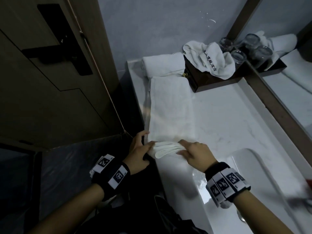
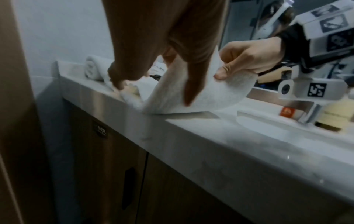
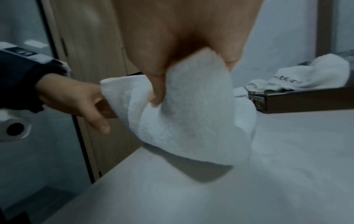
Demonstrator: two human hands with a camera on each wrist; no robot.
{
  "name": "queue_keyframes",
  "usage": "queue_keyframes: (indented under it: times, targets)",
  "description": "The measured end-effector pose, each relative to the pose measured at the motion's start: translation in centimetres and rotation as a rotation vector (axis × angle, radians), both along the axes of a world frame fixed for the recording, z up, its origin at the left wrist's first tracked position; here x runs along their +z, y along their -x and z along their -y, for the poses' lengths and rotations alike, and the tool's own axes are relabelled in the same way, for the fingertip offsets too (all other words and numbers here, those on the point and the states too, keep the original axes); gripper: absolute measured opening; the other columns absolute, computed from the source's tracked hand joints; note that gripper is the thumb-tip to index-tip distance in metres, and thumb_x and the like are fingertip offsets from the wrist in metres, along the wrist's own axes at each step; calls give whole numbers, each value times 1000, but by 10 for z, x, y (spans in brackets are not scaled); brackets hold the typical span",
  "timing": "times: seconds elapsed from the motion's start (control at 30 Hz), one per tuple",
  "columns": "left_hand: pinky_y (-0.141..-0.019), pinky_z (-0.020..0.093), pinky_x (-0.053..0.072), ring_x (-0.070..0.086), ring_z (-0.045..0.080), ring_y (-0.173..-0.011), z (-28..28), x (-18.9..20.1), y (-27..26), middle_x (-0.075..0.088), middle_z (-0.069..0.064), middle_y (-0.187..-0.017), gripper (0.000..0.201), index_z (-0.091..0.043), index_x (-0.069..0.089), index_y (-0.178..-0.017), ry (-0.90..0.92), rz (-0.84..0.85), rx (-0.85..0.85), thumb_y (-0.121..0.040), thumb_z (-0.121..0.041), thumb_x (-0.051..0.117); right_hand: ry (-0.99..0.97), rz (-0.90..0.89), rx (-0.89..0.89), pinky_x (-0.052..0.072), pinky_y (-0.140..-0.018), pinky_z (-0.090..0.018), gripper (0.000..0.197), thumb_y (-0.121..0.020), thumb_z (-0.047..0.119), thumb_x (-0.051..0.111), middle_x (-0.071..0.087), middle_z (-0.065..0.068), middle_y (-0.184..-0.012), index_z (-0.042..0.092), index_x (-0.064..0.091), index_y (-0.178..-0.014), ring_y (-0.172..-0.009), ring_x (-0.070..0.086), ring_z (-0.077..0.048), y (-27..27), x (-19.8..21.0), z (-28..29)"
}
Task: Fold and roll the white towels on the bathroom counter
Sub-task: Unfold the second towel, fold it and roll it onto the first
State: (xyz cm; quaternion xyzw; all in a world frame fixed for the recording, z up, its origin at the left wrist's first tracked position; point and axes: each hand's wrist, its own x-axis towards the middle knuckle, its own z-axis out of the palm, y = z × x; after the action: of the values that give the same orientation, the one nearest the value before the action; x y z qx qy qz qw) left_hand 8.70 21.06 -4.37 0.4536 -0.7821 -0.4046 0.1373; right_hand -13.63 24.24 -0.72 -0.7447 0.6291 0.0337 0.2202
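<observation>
A long folded white towel [image 1: 170,105] lies lengthwise along the counter's left edge. Its near end is lifted and curled over into a first turn [image 2: 201,97]. My left hand [image 1: 146,139] grips the left side of that curled end; my right hand [image 1: 183,147] pinches its right side between thumb and fingers. In the right wrist view the right hand [image 3: 191,78] holds the raised towel edge [image 3: 191,121], with the left hand [image 3: 80,100] at the other side. A rolled towel [image 1: 162,65] lies at the far end. A crumpled towel with dark lettering [image 1: 211,59] sits on a wooden tray [image 1: 219,81].
Upturned glasses [image 1: 238,54] stand on the tray by the mirror [image 1: 287,78]. The sink basin [image 1: 253,174] is sunk into the counter [image 1: 219,119] to the right of my hands, with a bottle [image 2: 335,115] and faucet beside it. A dark door [image 1: 50,73] stands close on the left.
</observation>
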Motion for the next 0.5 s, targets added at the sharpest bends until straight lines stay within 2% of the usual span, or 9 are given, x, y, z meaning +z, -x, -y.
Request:
queue_keyframes:
  times: [0.1,0.13,0.2,0.27,0.3,0.33,0.4,0.47,0.5]
  targets:
    - [-108,24,37,48,16,-122,4,8,5,50,8,-132,52,-7,58,-118,-219,-244,162,-70,-11,78,76,44,18,39,-66,-34,35,-92,46,46,69,-4,-93,19,53,-113,-88,63,-31,-7,0,-1]
    - [-101,16,41,54,18,-118,6,7,4,58,8,-125,46,-7,60,-115,-295,-257,194,-73,-13,76,62,88,-9,38,-65,-32,34,-90,46,51,70,-1,-92,21,55,-112,-86,63,-28,-7,0,-2]
    - [-90,3,38,57,23,-116,8,4,-1,63,8,-118,37,-4,60,-114,-314,-116,98,-79,-11,70,-42,140,-78,40,-70,-28,38,-82,42,64,69,8,-102,29,54,-116,-93,63,-19,1,-1,-6]
    - [-103,10,28,40,15,-129,8,-4,-10,52,-3,-131,47,-7,53,-125,-370,3,-50,-81,-13,68,-163,97,-45,38,-92,-22,50,-78,37,67,61,15,-122,35,50,-125,-110,57,-10,12,-5,-11]
    - [-109,15,20,27,8,-133,7,-7,-13,43,-12,-133,54,-13,48,-130,-410,25,-101,-80,-16,69,-191,69,-7,29,-103,-18,51,-79,35,66,57,16,-129,35,49,-127,-117,53,-7,16,-7,-12]
    - [-110,15,15,19,3,-131,6,-12,-16,38,-18,-132,60,-18,45,-133,-439,29,-114,-79,-19,70,-208,71,9,21,-108,-16,49,-81,34,64,54,15,-132,35,51,-128,-121,50,-6,20,-8,-11]
    - [-104,5,15,18,-1,-128,7,-18,-18,37,-19,-128,62,-25,42,-134,-468,20,-89,-78,-25,70,-280,129,-34,33,-107,-23,47,-80,31,64,56,10,-132,33,54,-126,-118,54,-12,27,-8,-9]
    - [-89,-5,27,35,1,-124,9,-20,-20,47,-12,-127,55,-20,50,-130,-488,-8,-44,-79,-27,70,-348,183,-62,43,-99,-33,44,-78,29,66,60,5,-128,29,57,-122,-113,57,-17,33,-8,-8]
    - [-84,-4,35,48,4,-118,11,-20,-20,58,-8,-123,46,-16,58,-121,-482,-41,-6,-78,-27,70,-356,205,-75,44,-98,-34,42,-79,30,66,61,7,-126,29,57,-120,-114,57,-15,35,-8,-9]
